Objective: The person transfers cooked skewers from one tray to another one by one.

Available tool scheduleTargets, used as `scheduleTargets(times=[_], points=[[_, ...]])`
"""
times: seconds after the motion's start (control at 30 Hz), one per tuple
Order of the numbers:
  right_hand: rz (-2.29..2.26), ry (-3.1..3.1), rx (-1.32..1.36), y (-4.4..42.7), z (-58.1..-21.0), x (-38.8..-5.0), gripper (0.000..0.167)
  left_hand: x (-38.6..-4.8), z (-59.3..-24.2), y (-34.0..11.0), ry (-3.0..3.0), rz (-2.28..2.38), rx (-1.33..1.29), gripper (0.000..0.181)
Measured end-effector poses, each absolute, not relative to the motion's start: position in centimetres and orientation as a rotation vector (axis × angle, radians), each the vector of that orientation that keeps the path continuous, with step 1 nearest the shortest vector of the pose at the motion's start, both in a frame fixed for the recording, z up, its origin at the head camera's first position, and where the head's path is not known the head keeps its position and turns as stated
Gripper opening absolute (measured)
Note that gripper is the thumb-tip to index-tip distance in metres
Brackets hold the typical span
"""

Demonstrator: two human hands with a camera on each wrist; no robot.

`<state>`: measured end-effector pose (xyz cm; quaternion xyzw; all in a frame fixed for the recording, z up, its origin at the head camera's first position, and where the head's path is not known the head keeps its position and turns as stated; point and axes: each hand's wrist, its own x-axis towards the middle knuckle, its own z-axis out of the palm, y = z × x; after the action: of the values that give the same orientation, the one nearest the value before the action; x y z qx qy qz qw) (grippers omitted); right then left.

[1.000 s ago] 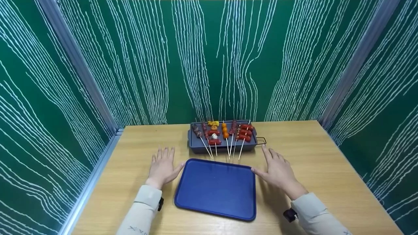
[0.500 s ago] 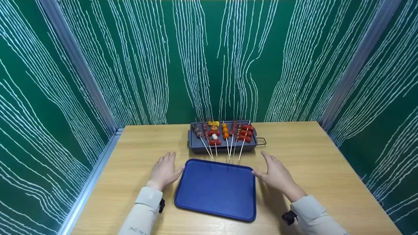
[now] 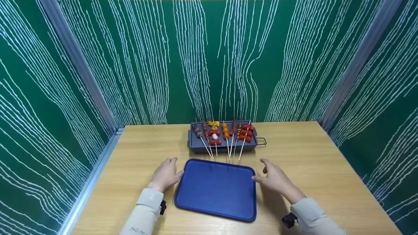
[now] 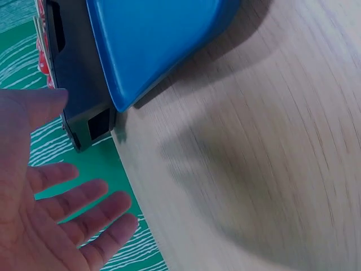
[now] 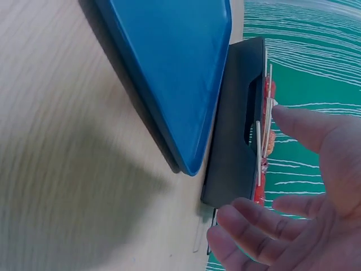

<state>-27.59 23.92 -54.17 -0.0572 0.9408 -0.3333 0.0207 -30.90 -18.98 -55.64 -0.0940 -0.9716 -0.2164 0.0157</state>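
Your two hands hover on either side of a blue rectangular tray (image 3: 215, 191), which lies flat and slightly turned on the wood-grain worktop (image 3: 300, 150), in the near middle of the head view. Your left hand (image 3: 166, 174) is beside the tray's left edge, its fingers (image 4: 98, 217) loosely extended and spread, holding nothing. Your right hand (image 3: 275, 178) mirrors it by the right edge, fingers (image 5: 248, 232) relaxed, gently bent and equally unladen. From the head, both thumbs seem to meet the tray's rim, but each wrist view shows the thumb apart from it.

Just beyond the tray stands a dark grey grill box (image 3: 209, 150) with a wire handle (image 3: 262, 141) at its right end. Several food skewers lie across its top, their pale sticks poking over the front toward the tray. Among them, from left to right, are a dark meat skewer (image 3: 197, 130), a mixed skewer (image 3: 214, 133) in yellow, red and white, an orange ball skewer (image 3: 225, 130) and a red sausage skewer (image 3: 245, 133).

Your pale sleeves (image 3: 140, 212) enter from the bottom. Green walls (image 3: 225, 71) patterned with wavy white lines surround the worktop, with metal posts (image 3: 76, 62) at the corners.
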Motion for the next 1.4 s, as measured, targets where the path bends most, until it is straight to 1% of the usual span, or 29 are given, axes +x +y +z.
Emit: scheduleTargets(times=[0.1, 0.33, 0.43, 0.8, 1.13, 1.4], points=[[-1.053, 2.895, -0.167, 23.9, -54.4, -27.5, 0.089, -30.9, -55.8, -18.9, -3.028, -0.707, -0.29, 0.066], [-1.136, 2.844, -0.112, 23.8, -55.1, -27.4, 0.072, -31.0, -56.1, -18.7, -3.007, -0.845, -0.281, 0.056], [-1.2, 2.806, -0.085, 23.7, -55.3, -27.3, 0.067, -31.1, -56.2, -18.6, -3.007, -0.889, -0.271, 0.053], [-1.418, 2.61, 0.046, 23.5, -56.0, -26.8, 0.059, -31.3, -56.6, -18.1, -2.979, -1.081, -0.242, 0.039], [-1.476, 2.531, 0.168, 23.2, -56.6, -26.5, 0.048, -31.3, -56.8, -17.8, -3.003, -1.204, -0.175, 0.037], [-1.518, 2.507, 0.216, 22.7, -57.2, -26.1, 0.047, -31.4, -57.1, -17.5, -3.028, -1.144, -0.195, 0.034]])
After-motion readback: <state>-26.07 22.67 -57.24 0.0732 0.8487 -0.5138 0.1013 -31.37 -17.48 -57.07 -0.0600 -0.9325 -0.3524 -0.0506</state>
